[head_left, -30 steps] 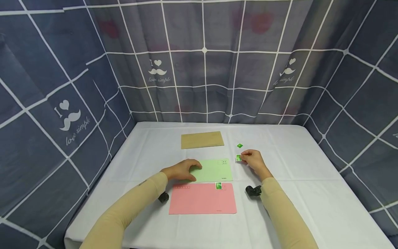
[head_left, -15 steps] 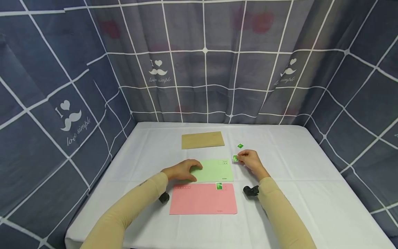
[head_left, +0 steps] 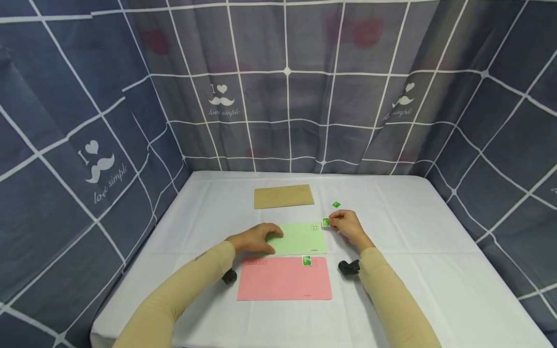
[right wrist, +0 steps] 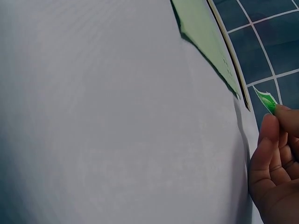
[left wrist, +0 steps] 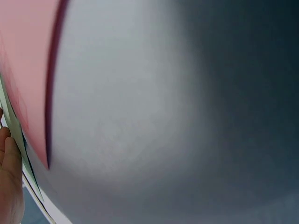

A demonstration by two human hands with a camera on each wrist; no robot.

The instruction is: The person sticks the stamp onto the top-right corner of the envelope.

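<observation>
A green stamp with a white border (head_left: 325,222) is pinched between the thumb and finger of my right hand (head_left: 347,227), held by the upper right corner of the light green envelope (head_left: 300,239). In the right wrist view that stamp (right wrist: 267,100) stands up from the fingertips. My left hand (head_left: 256,238) rests on the left end of the green envelope, thumb and fingers spread apart. Nearer to me lies a pink envelope (head_left: 283,282) with a similar green stamp (head_left: 306,261) on its upper right part. The left wrist view shows only part of the left hand (left wrist: 10,177).
A brown envelope (head_left: 284,196) lies behind the green one. Another green stamp (head_left: 336,204) lies on the white tablecloth (head_left: 391,203) beyond my right hand. Dark curtains with white grid lines (head_left: 265,96) stand behind and at both sides of the table.
My right hand has moved a little left with the stamp, bringing it up to the green envelope's corner. The left hand has stayed in place on the envelope.
</observation>
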